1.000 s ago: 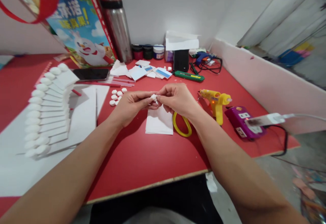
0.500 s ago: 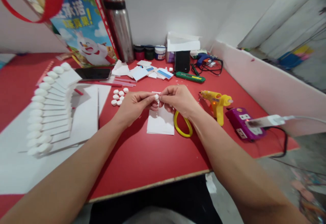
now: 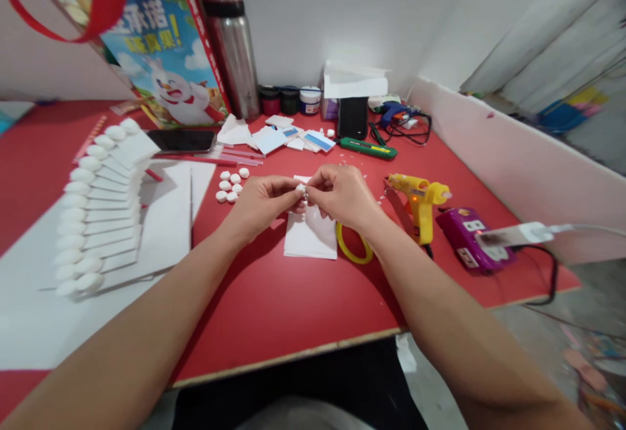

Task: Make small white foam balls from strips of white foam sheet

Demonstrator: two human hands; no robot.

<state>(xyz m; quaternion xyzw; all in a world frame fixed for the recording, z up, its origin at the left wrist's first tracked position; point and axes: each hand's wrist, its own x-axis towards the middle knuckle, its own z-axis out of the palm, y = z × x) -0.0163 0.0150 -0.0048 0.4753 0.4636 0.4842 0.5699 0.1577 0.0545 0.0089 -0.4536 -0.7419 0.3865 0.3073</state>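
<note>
Red tabletop (image 3: 293,312) bears white paper (image 3: 310,241); above it, my left hand (image 3: 261,205) and right hand (image 3: 342,195) are found pinching one small white piece (image 3: 301,190) between fingertips. Beyond, the cutter (image 3: 368,148) lies flat.

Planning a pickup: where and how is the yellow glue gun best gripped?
Best take the yellow glue gun by its handle, from the near side, as the handle juts toward the camera; avoid the barrel, as the glowing light suggests heat.
</note>
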